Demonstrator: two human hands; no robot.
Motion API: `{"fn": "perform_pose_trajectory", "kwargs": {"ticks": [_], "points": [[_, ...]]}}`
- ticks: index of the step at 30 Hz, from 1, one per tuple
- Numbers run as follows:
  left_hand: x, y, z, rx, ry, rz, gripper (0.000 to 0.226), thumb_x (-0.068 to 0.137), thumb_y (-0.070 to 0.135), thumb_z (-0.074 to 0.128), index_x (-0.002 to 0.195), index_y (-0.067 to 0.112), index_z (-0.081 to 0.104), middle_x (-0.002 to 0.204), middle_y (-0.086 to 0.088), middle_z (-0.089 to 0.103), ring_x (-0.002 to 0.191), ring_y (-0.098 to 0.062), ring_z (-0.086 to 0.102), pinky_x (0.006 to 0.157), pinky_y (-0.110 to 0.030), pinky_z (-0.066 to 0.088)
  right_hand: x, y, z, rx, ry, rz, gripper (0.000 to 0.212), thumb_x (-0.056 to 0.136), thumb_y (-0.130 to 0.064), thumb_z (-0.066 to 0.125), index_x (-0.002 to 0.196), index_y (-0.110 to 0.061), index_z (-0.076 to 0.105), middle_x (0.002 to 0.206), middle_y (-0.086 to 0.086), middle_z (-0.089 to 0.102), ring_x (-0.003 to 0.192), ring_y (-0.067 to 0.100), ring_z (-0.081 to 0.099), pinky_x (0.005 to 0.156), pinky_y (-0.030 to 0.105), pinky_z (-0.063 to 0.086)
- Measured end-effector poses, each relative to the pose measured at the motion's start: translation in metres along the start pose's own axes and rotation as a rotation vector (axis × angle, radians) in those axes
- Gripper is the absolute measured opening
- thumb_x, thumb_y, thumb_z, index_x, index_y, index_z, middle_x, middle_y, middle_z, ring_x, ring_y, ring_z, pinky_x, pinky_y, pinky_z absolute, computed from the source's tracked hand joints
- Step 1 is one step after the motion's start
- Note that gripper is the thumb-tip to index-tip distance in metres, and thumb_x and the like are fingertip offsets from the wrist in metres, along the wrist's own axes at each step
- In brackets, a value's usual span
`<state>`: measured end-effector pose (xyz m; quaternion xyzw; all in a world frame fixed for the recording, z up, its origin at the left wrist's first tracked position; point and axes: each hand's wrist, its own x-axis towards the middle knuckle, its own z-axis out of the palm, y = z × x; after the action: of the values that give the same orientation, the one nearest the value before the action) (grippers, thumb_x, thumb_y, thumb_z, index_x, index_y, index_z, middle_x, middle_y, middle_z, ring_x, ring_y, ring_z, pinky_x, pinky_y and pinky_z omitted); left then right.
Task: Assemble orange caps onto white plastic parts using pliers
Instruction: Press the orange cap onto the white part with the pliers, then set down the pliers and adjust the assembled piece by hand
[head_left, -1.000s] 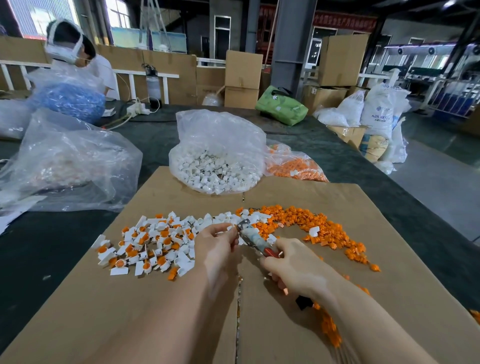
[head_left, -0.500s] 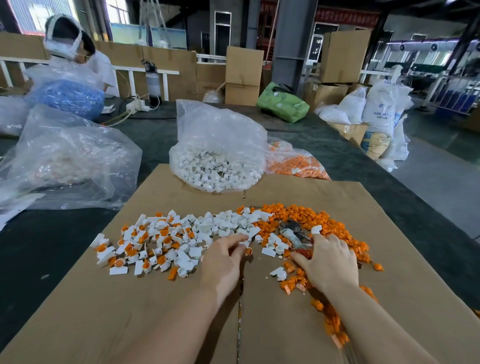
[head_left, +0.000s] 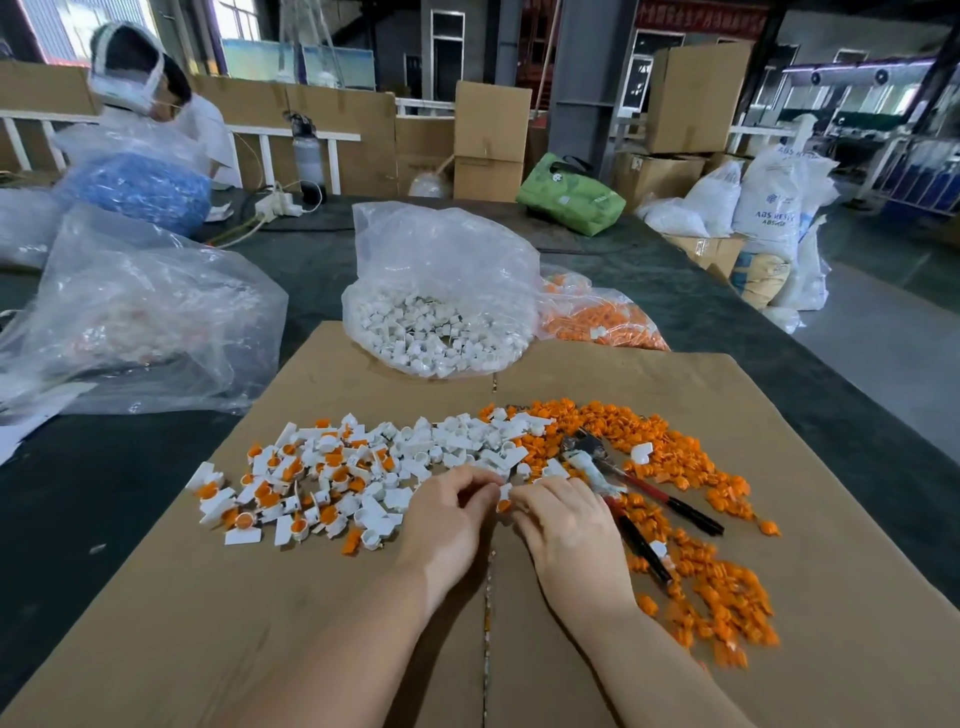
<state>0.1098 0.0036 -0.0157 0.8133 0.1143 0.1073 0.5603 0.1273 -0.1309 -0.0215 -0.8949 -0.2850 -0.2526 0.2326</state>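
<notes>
Half a second ago the right hand (head_left: 566, 525) lay on the pliers (head_left: 615, 486) among the orange caps; now it has come off them and swung in to meet the left hand (head_left: 452, 512) at the cardboard's centre seam, and the pliers lie let go, just right of that hand

Both hands work fingertip to fingertip just in front of the white pile. The left hand's thumb and fingers are curled in a pinch on a small white plastic part (head_left: 505, 491), and the right hand's fingers curl toward the same spot, with an orange cap (head_left: 503, 505) showing between the two. Exactly which fingers hold the cap I cannot tell, as the piece is tiny and half hidden. My reading is that cap and part are being mated by hand first, which is why the tool was put down: seating needs two free sets of fingertips, pressing needs the pliers

The pliers rest with their head up toward the loose orange caps (head_left: 691, 467) and their red-and-black handles splayed back toward the person, close enough to the right hand to be snatched up again

Left of the hands, the cardboard sheet (head_left: 779, 415) carries bare white parts (head_left: 467, 441) nearest the seam and already capped ones (head_left: 291, 478) further left, so finished work drifts away from the supply. Beyond the sheet sits a clear bag of white parts (head_left: 436, 338), with a bag of orange caps (head_left: 597, 322) to its right
</notes>
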Motion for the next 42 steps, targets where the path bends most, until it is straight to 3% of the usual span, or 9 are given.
{"fn": "perform_pose_trajectory", "kwargs": {"ticks": [2,5,10,14,18,23,30,37,42], "points": [[-0.003,0.0,-0.002,0.004,-0.024,-0.005,0.024,0.089,0.012,0.06,0.089,0.035,0.067,0.091,0.018,0.065,0.088,0.004,0.057,0.073,-0.007,0.038,0.002,0.0,0.001,0.019,-0.003,0.029,0.012,0.074,-0.007,0.077,0.077,-0.012,0.067,0.076,0.001,0.063,0.07,0.023,0.059,0.061,0.037,0.051],[-0.009,0.001,-0.002,0.017,-0.082,0.042,0.035,0.08,0.005,0.066,0.101,0.032,0.065,0.089,0.01,0.066,0.077,0.002,0.058,0.069,-0.005,0.043,0.003,-0.002,0.001,0.044,0.006,0.039,0.012,0.075,-0.004,0.076,0.075,-0.01,0.065,0.074,0.002,0.061,0.069,0.023,0.056,0.061,0.037,0.049],[-0.011,0.005,0.005,0.095,-0.029,0.131,0.031,0.077,0.013,0.076,0.089,0.037,0.061,0.081,0.008,0.063,0.064,0.004,0.051,0.061,-0.004,0.038,0.0,-0.003,-0.004,0.093,0.037,0.051,0.013,0.073,0.0,0.076,0.075,-0.01,0.067,0.075,0.001,0.064,0.069,0.023,0.059,0.062,0.037,0.052],[-0.012,0.003,0.006,0.077,0.001,0.112,0.033,0.076,0.008,0.076,0.093,0.033,0.063,0.083,0.008,0.063,0.07,0.004,0.053,0.064,-0.004,0.04,-0.002,-0.003,-0.006,0.122,0.098,0.067,0.02,0.07,0.009,0.074,0.081,-0.007,0.07,0.078,0.003,0.066,0.072,0.023,0.061,0.066,0.035,0.053],[-0.013,0.002,0.007,0.066,0.026,0.108,0.031,0.075,0.008,0.076,0.097,0.026,0.064,0.078,0.005,0.06,0.065,0.0,0.051,0.063,-0.005,0.04,-0.002,-0.004,-0.006,0.152,0.063,0.032,0.015,0.073,0.002,0.075,0.083,-0.009,0.071,0.081,0.001,0.066,0.077,0.02,0.06,0.069,0.032,0.052],[-0.013,0.002,0.009,0.231,0.038,0.179,0.027,0.079,0.013,0.073,0.097,0.029,0.061,0.078,0.014,0.057,0.071,0.0,0.052,0.063,-0.002,0.037,-0.002,-0.005,-0.006,0.115,0.022,0.003,0.01,0.072,-0.003,0.078,0.075,-0.008,0.07,0.074,0.003,0.063,0.07,0.022,0.058,0.063,0.036,0.052],[-0.014,0.0,0.011,0.297,0.055,0.182,0.024,0.08,0.022,0.074,0.1,0.024,0.061,0.077,0.017,0.053,0.069,0.003,0.05,0.063,-0.001,0.036,-0.001,-0.005,-0.004,0.073,0.011,0.028,0.016,0.074,-0.004,0.076,0.068,-0.004,0.061,0.07,0.007,0.058,0.066,0.025,0.053,0.059,0.04,0.05],[-0.014,0.001,0.01,0.218,0.036,0.114,0.024,0.077,0.02,0.076,0.095,0.024,0.06,0.077,0.012,0.057,0.067,-0.001,0.053,0.06,-0.003,0.038,-0.002,-0.006,-0.006,0.088,0.021,0.05,0.013,0.074,-0.006,0.077,0.07,-0.006,0.065,0.071,0.004,0.06,0.068,0.023,0.056,0.062,0.034,0.051],[-0.014,0.001,0.006,0.02,0.032,0.038,0.034,0.071,0.013,0.081,0.092,0.029,0.059,0.077,0.005,0.061,0.07,-0.005,0.057,0.063,-0.007,0.044,-0.002,-0.001,-0.006,0.188,0.139,0.208,0.008,0.082,0.0,0.069,0.083,-0.008,0.071,0.081,0.0,0.065,0.08,0.017,0.059,0.077,0.017,0.04]]}}
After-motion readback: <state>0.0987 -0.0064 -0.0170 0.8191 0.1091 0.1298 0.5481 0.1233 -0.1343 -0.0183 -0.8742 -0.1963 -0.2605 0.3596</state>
